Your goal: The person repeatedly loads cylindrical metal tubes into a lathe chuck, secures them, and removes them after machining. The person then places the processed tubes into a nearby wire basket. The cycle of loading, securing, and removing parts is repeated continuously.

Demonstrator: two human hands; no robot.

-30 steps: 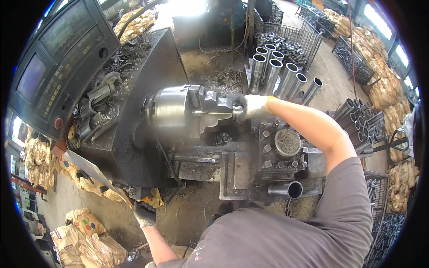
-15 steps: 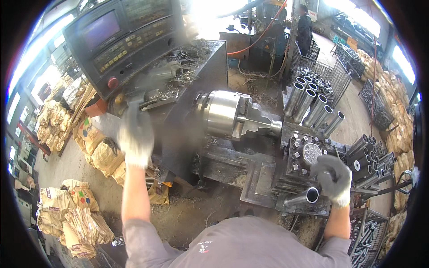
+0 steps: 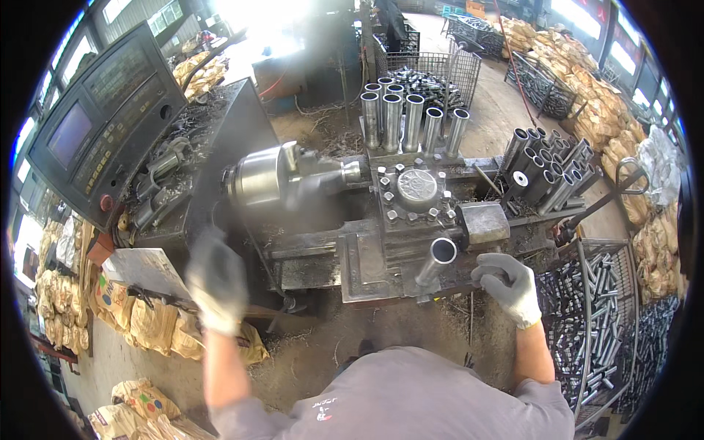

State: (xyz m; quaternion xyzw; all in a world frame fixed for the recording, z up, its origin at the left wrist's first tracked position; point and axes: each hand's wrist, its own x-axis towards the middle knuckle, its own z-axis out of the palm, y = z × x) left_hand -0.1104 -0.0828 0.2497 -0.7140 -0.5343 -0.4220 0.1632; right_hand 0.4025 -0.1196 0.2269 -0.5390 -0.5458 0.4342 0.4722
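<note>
My left hand, in a grey-and-white work glove, is smeared by motion beside the dark lathe housing; its fingers do not show clearly. My right hand, gloved alike, hangs with fingers loosely bent and apart, nothing in it. Left of it, a short steel tube stands tilted on the carriage, apart from the fingers. Beyond the tube is the square tool post with its round cap and bolts. The bright chuck has blurred jaws, with a metal end piece sticking out toward the tool post.
A control panel stands at the left. Several upright tubes line the back, with more in a cluster at the right. A wire bin of metal parts sits near right. Paper sacks lie at left.
The view has turned right. My right hand has moved off the tool post to the right of the short tube. The chuck jaws, sharp before, are now blurred. My left hand stays blurred.
</note>
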